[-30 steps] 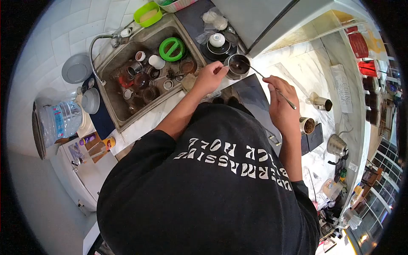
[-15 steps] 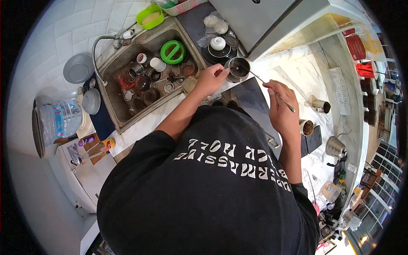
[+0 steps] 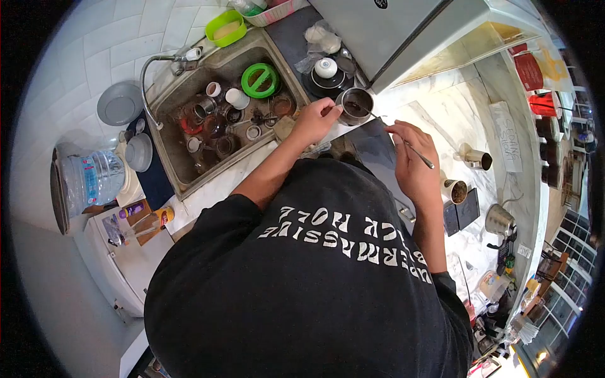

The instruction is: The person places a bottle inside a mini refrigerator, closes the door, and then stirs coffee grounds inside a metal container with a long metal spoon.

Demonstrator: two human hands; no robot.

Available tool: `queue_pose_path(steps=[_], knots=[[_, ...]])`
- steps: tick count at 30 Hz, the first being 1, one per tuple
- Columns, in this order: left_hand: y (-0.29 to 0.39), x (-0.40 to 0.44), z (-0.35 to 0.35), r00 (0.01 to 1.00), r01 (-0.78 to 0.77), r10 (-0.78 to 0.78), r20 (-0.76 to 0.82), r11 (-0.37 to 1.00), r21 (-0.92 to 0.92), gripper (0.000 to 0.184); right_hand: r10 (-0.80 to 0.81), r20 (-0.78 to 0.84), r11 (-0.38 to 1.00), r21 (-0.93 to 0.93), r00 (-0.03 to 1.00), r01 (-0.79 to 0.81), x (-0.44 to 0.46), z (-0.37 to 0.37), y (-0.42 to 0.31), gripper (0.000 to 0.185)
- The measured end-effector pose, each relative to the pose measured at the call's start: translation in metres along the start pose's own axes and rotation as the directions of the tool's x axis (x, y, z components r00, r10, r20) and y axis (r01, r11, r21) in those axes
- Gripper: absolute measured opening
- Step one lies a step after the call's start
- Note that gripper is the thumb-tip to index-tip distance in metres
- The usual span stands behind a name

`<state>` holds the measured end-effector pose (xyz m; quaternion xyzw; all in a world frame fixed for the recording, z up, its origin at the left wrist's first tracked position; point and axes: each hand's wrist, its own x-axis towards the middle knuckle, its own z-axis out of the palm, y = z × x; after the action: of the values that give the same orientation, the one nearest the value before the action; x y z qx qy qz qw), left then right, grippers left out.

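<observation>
A round metal cup (image 3: 367,92) with dark contents sits at the counter edge between the sink and the tall appliance. My left hand (image 3: 317,121) pinches the cup's near left side. In my right hand (image 3: 416,154) is a long thin metal spoon (image 3: 423,159), slanting up and left with its far end inside the cup. That end is hard to see against the dark contents. Right of my right hand stands a canister (image 3: 449,187) filled with brownish, grainy stuff, beside a flat black scale-like device (image 3: 463,214).
The sink (image 3: 217,154) on the left holds several dirty cups and a green round lid (image 3: 259,80). Behind the cup are a black pot with a white knob (image 3: 326,68) and a tall grey appliance (image 3: 403,31). A metal pitcher (image 3: 477,157) and a kettle (image 3: 500,218) stand to the right.
The spoon's inner end now sits nearer the cup's near right side, and its slant is a little different. The whole view has shifted slightly; my left hand still grips the cup.
</observation>
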<state>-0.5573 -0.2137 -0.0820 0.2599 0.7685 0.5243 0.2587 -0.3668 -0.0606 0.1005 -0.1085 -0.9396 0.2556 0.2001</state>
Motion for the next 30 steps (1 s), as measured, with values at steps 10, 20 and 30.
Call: queue_pose_path(steps=[10,20,30], knots=[[0.012,-0.002,-0.003,0.999,0.046,-0.046,-0.006,0.998,0.045,0.032,0.047,0.009,0.999,-0.018,0.999,-0.047,0.0,-0.005,0.005,0.012],[0.018,-0.003,-0.005,0.998,0.066,-0.066,-0.003,0.995,0.075,0.033,0.048,0.013,0.999,-0.016,0.999,-0.048,0.002,-0.007,0.007,0.012],[0.014,-0.002,-0.002,0.998,0.054,-0.054,-0.015,0.997,0.047,0.032,0.101,0.031,0.995,0.003,0.994,-0.101,0.005,-0.008,0.008,0.012]])
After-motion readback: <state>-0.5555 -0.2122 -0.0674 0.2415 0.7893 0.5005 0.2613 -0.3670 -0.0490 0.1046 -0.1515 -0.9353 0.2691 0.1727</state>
